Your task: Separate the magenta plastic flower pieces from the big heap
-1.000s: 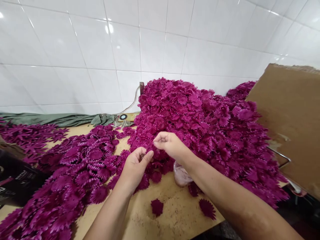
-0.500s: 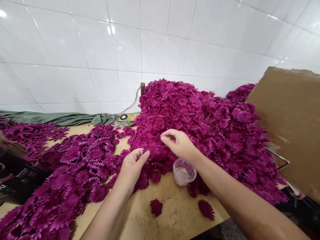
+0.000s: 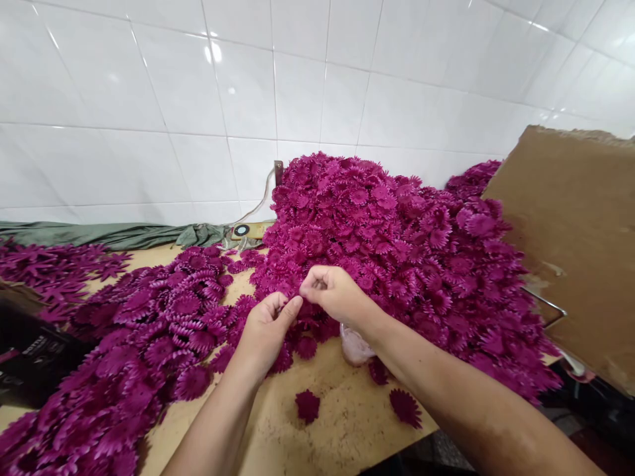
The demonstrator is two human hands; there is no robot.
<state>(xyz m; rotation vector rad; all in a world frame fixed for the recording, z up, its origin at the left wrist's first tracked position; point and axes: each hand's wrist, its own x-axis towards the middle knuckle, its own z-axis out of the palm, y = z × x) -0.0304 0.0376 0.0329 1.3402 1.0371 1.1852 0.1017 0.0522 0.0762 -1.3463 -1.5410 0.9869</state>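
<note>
Both hands meet in front of a tall heap of magenta fabric flower pieces. My left hand is closed in a pinch, thumb against fingers; a speck of magenta shows at the fingertips, but what it grips is too small to make out. My right hand is also pinched, its fingertips close beside the left thumb, and anything in it is hidden. Under the right wrist stands a clear plastic cup with whitish stuff inside, partly covered by the forearm. Two loose flower pieces, one dark and one larger, lie near the table's front.
More flower pieces spread across the left of the table. A black box stands at far left, a cardboard sheet leans at right. Green cloth and a yellowish device lie along the tiled wall.
My right hand has moved left and slightly down, up to the left fingertips. Its forearm now covers part of the cup. My left hand stays nearly in place. The view has shifted slightly.
</note>
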